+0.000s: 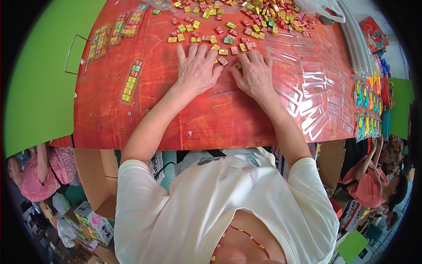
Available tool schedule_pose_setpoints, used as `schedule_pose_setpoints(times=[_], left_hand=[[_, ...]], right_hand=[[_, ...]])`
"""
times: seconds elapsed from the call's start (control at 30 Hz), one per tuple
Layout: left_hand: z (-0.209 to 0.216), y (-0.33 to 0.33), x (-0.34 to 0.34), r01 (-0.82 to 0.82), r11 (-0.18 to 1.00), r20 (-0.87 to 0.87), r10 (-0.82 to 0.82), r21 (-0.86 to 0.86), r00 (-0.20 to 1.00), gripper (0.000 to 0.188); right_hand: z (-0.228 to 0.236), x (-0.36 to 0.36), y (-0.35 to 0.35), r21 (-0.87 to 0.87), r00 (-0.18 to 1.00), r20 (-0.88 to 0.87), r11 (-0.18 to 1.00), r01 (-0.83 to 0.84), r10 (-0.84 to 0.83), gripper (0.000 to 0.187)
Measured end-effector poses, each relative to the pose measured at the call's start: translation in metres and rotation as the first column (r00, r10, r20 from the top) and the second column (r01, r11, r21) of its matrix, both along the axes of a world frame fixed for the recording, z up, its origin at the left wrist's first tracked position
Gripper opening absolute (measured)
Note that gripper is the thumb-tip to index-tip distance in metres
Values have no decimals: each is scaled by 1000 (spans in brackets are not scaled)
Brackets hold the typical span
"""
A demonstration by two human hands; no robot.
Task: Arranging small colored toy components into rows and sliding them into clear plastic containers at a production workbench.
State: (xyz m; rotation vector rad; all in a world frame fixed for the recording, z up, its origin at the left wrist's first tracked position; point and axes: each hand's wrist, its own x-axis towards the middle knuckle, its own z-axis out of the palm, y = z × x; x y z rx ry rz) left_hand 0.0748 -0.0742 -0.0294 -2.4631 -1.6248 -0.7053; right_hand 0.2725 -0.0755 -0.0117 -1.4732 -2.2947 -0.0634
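Note:
My left hand [196, 67] lies palm down on the red table, fingers spread, its fingertips touching several small boxes in yellow and red. Close by, my right hand [256, 74] also rests palm down with its thumb apart, its fingertips at more of these boxes. Between the two hands sits a small red box [223, 60]; a yellow one [238, 65] is partly hidden by the right thumb. Beyond the fingers spreads a big loose pile of small boxes [274, 17]. To the left lies a clear plastic strip filled with a row of boxes [130, 83].
Several filled strips [100, 42] lie at the far left, by a metal wire handle [70, 55]. Empty clear plastic trays [314, 79] cover the right side, with stacked clear plastic [355, 44] behind. Colourful packets [368, 105] hang at the right edge. Cardboard boxes [94, 176] stand below the table.

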Motion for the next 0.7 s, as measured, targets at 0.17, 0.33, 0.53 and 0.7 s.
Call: schedule_pose_setpoints(times=[0.17, 0.33, 0.53, 0.7], left_hand=[[-2, 8, 10, -24, 997, -34, 21, -70, 999, 34], [-2, 7, 7, -10, 996, -62, 5, -86, 998, 31], [18, -7, -30, 23, 973, 102, 0, -229, 995, 60], [31, -23, -63, -43, 898, 39, 67, -437, 997, 69]], right_hand=[[-6, 7, 4, -57, 998, 67, 998, 6, -2, 29], [-10, -3, 16, -14, 997, 7, 997, -73, 73, 26], [-8, -10, 23, -94, 987, -17, 982, -161, 160, 33], [-4, -9, 28, -137, 968, -39, 958, -252, 249, 38]])
